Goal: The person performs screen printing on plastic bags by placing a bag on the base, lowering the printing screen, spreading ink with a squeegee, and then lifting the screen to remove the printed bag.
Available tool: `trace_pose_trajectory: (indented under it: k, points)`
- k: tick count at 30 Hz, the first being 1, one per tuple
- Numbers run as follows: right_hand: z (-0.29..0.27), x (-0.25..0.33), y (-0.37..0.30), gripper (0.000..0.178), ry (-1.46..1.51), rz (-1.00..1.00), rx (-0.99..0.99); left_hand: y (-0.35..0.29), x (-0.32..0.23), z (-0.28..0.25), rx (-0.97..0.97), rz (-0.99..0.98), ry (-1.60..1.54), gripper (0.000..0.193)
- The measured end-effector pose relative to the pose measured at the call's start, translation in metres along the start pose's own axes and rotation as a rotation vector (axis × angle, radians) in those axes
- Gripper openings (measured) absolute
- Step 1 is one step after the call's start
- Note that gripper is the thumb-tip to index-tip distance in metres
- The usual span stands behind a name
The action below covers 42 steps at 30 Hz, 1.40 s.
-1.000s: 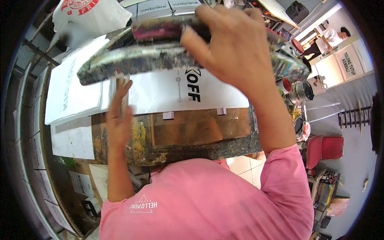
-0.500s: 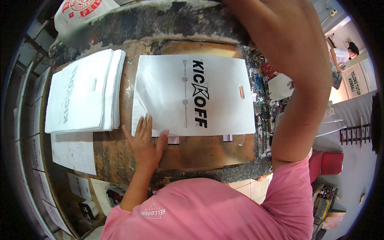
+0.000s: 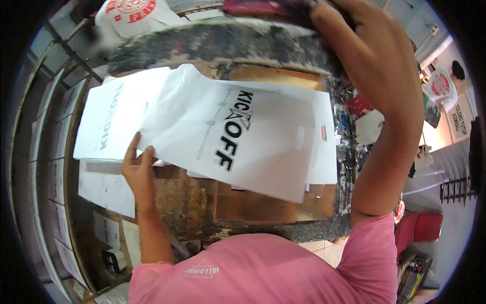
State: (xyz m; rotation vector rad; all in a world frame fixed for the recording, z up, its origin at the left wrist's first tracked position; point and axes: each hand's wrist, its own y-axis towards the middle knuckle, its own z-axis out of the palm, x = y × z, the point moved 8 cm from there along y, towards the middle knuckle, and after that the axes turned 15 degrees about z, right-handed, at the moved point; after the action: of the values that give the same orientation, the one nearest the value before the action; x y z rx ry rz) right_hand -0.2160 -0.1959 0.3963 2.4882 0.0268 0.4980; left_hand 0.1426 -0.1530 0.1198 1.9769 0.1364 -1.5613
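A white flat bag with black printing and a cut-out handle slot hangs tilted from my left hand, which pinches its left edge between thumb and fingers. Its far left corner is curled up and laps over the stack of printed white bags on the left. Beneath it, another white bag lies on the stained brown board, its slot showing at the right. My right hand is raised at the top right, near a dark, paint-smeared bar; its fingers are curled, and what they hold is hidden.
Under the stack lies a white sheet. Shelves holding printed white pieces line the left side. Paint-spotted clutter edges the board on the right. A red chair stands lower right. Two people in white shirts are nearby.
My left hand has gone from resting at the bag's near left edge to lifting that bag leftward towards the stack, uncovering another white bag below. My right hand stays raised. The view has shifted slightly.
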Motion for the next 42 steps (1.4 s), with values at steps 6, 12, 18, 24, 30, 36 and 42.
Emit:
trace_pose_trajectory:
  k: [6,12,18,24,30,36,42]
  points:
    - [0.01,-0.013,0.002,0.043,-0.028,-0.165,-0.048,0.092,0.054,-0.129,0.086,-0.041,0.157,0.064]
    - [0.009,-0.01,-0.005,0.042,-0.011,-0.191,-0.048,0.192,0.15,-0.232,0.138,-0.152,0.332,0.068]
    - [0.008,-0.004,-0.012,0.044,-0.026,-0.223,-0.1,0.208,0.04,-0.201,-0.122,0.457,0.491,0.056]
    - [-0.01,0.003,-0.018,0.049,-0.106,-0.11,0.216,-0.022,-0.189,-0.066,0.4,0.77,-0.586,0.04]
    - [-0.007,-0.002,-0.021,0.048,-0.056,0.015,0.488,-0.112,-0.302,0.043,1.345,0.66,-1.202,0.02]
    - [0.011,-0.023,-0.028,0.053,-0.07,-0.222,-0.129,-0.142,-0.292,0.087,1.232,0.411,-1.009,0.033]
    - [0.007,-0.014,-0.031,0.052,-0.066,-0.194,-0.111,-0.162,-0.305,0.109,1.096,0.197,-1.387,0.047]
